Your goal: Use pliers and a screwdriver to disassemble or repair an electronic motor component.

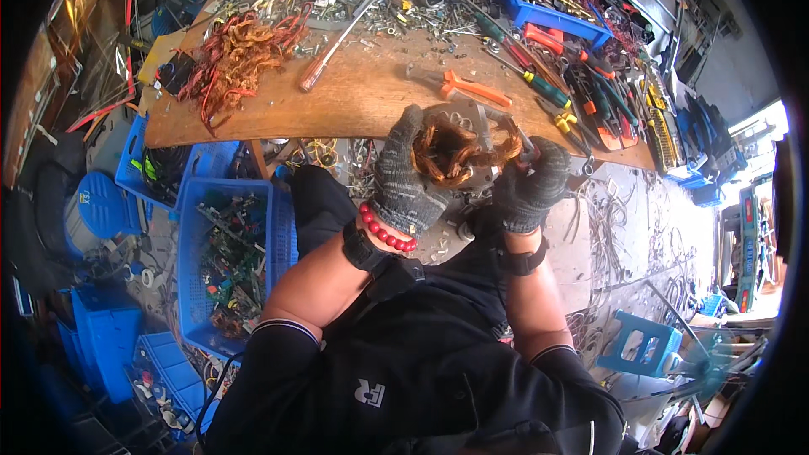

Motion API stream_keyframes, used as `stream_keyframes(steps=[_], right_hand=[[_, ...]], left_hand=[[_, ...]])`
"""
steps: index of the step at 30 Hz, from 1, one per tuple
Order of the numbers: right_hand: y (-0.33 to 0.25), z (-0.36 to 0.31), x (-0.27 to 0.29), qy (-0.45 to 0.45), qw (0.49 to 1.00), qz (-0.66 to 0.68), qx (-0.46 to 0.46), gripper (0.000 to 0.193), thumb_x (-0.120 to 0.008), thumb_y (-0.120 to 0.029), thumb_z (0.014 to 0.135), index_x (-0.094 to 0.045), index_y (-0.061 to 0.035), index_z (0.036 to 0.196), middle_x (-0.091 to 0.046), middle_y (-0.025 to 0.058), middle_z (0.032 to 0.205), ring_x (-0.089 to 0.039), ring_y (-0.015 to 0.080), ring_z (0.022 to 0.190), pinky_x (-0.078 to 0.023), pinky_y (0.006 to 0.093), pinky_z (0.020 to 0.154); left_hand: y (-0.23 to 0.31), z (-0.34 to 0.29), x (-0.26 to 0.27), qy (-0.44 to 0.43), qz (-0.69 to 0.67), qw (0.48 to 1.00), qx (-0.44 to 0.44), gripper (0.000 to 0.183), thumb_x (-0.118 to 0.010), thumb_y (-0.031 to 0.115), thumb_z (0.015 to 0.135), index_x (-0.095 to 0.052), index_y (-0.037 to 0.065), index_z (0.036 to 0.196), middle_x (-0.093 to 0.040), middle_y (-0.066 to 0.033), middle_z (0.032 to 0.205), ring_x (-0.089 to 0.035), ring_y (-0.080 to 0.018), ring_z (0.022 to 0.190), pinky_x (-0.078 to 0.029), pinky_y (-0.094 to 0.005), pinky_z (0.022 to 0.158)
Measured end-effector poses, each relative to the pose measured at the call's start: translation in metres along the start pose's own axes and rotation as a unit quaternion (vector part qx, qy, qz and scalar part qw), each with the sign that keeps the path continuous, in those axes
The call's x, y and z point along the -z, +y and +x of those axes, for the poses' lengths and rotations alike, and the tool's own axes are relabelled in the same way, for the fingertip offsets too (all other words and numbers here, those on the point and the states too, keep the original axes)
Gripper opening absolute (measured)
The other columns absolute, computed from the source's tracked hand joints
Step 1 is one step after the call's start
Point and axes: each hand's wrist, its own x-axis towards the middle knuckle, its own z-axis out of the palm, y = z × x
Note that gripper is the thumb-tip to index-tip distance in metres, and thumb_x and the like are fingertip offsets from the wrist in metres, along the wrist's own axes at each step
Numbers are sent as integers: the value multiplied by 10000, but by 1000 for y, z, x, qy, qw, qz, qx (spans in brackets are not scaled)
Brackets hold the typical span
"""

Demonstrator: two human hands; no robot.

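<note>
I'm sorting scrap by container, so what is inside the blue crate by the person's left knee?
The blue crate holds a loose heap of green circuit boards with dark parts and wires. Whatever lies beneath the top layer is covered, and the person's left arm hides the crate's right edge.

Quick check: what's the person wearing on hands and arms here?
Both hands wear grey knit work gloves: left hand, right hand. Left wrist has a red bead bracelet and a black watch; right wrist a black band. Short black sleeves with a pale hem stripe.
</note>
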Motion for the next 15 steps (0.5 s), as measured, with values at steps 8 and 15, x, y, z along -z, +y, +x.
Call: stream_keyframes(steps=[8, 15], right_hand=[[-8, -16, 19, -87, 994, -33, -53, 381, -843, -90, 760, -660, -80, 1095, -660, 127, 924, -660, 348, 836, -541, 446, 750], [-15, -28, 26, -97, 994, -4, -41, 400, -809, -62, 713, -667, -86, 1085, -646, 106, 904, -652, 336, 818, -532, 452, 719]], left_hand=[[26, 10, 3, 65, 369, 888, -266, 483, -531, 420, 1121, -636, -18, 1295, -734, -127, 1165, -747, -219, 1016, -638, -362, 904], [56, 12, 6, 55, 262, 932, -244, 524, -663, 486, 1035, -622, 64, 1344, -727, -103, 1125, -744, -307, 989, -646, -486, 862]])
